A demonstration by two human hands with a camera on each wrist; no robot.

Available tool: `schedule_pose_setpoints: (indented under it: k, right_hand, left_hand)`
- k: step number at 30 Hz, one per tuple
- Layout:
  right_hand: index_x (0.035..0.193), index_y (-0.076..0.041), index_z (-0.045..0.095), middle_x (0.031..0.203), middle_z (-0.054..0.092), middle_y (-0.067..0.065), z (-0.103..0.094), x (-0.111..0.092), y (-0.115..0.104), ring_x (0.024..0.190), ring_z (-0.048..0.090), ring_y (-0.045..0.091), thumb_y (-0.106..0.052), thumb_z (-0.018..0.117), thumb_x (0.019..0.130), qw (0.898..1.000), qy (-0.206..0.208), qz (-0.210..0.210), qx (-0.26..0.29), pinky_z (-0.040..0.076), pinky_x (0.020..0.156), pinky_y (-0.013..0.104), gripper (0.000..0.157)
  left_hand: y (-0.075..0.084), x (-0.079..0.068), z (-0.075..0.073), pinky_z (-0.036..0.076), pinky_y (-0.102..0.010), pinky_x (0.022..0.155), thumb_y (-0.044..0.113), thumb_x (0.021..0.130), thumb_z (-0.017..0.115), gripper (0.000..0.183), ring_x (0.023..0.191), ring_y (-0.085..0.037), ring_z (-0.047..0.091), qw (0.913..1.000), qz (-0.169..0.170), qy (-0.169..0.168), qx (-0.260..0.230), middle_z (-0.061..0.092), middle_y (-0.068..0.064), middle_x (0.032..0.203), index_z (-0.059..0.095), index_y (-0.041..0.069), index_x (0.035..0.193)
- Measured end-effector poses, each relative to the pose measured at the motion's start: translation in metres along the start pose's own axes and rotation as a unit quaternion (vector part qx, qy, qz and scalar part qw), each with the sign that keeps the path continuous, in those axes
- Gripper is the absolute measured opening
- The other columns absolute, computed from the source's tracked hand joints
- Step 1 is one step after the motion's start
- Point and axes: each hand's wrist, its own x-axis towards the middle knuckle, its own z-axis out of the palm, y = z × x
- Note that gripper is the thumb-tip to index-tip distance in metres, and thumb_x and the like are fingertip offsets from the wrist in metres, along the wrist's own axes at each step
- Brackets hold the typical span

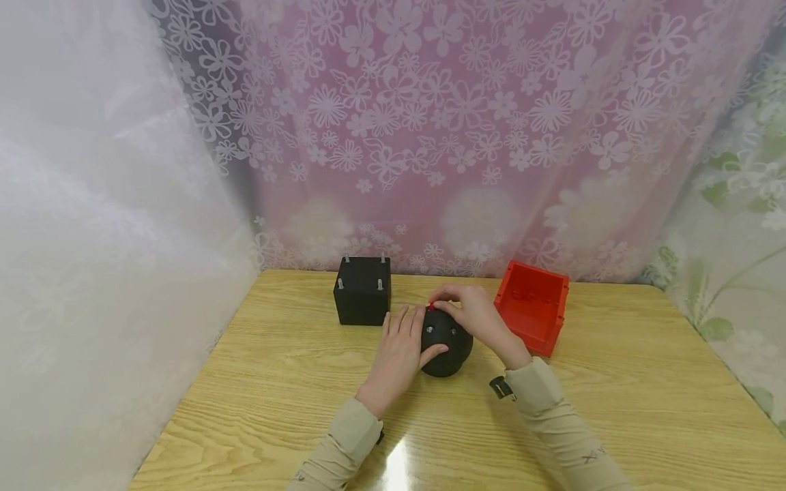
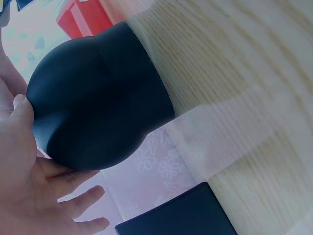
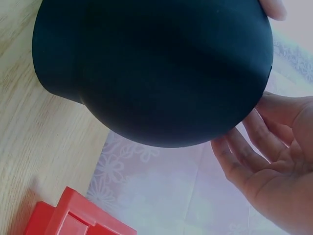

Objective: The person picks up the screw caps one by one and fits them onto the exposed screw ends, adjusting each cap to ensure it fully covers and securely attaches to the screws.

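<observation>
A black ball-shaped block (image 1: 443,358) with a narrower base stands on the table, small shiny metal studs (image 1: 430,329) showing on its upper face. My left hand (image 1: 396,351) rests along its left side, thumb (image 2: 22,110) against the surface and the other fingers fairly straight and spread. At the far top of the ball, my right hand (image 1: 475,315) pinches a small red piece (image 1: 432,306) between thumb and fingertips. Only a bit of that piece shows in the head view; both wrist views have it hidden behind the ball.
Behind and left stands a black box (image 1: 364,307) with several upright metal pins on top. A red open bin (image 1: 533,320) sits to the right, close to my right forearm. The wooden table (image 1: 276,395) ends at a floral curtain (image 1: 454,136) at the back.
</observation>
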Motion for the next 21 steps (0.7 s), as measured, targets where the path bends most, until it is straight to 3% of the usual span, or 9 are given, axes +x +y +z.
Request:
schedule_pose_setpoints:
  k: [6, 12, 18, 21]
  right_hand:
    - [0.103, -0.011, 0.079, 0.101, 0.077, 0.006, 0.0003, -0.0003, -0.0031, 0.097, 0.073, 0.028, -0.013, 0.075, 0.093, 1.0, 0.003, -0.009, -0.018, 0.059, 0.087, 0.049, 0.012]
    - [0.104, -0.009, 0.079, 0.103, 0.076, 0.007, -0.0002, -0.0001, -0.0061, 0.097, 0.072, 0.029, -0.012, 0.076, 0.092, 1.0, 0.006, -0.014, -0.027, 0.059, 0.086, 0.047, 0.013]
    - [0.109, -0.007, 0.077, 0.108, 0.076, 0.009, -0.0028, -0.0024, -0.0074, 0.101, 0.071, 0.031, -0.014, 0.073, 0.095, 1.0, 0.011, -0.004, -0.012, 0.057, 0.091, 0.05, 0.017]
    - [0.111, -0.007, 0.077, 0.108, 0.076, 0.009, -0.0055, -0.0051, -0.0075, 0.102, 0.071, 0.032, -0.018, 0.071, 0.097, 0.999, 0.033, 0.01, 0.005, 0.057, 0.092, 0.052, 0.019]
  left_hand:
    - [-0.0006, -0.0007, 0.0028, 0.038, -0.057, 0.114, 0.06, 0.094, 0.058, 0.08, 0.138, -0.032, 0.048, 0.9999, 0.005, 0.014, 0.009, 0.056, -0.014, 0.143, 0.047, 0.002, 0.148]
    - [-0.0006, -0.0004, 0.0034, 0.037, -0.057, 0.115, 0.06, 0.095, 0.057, 0.08, 0.139, -0.032, 0.047, 1.0, 0.001, 0.004, 0.006, 0.055, -0.014, 0.145, 0.046, 0.002, 0.149]
    - [0.0003, 0.0004, 0.0018, 0.036, -0.057, 0.116, 0.061, 0.095, 0.055, 0.081, 0.141, -0.031, 0.046, 0.9999, -0.007, -0.009, 0.004, 0.054, -0.014, 0.146, 0.044, 0.003, 0.151]
    - [0.0001, 0.0007, 0.0019, 0.035, -0.056, 0.116, 0.062, 0.095, 0.055, 0.082, 0.141, -0.031, 0.046, 0.9999, -0.008, -0.01, 0.006, 0.054, -0.014, 0.146, 0.044, 0.003, 0.151]
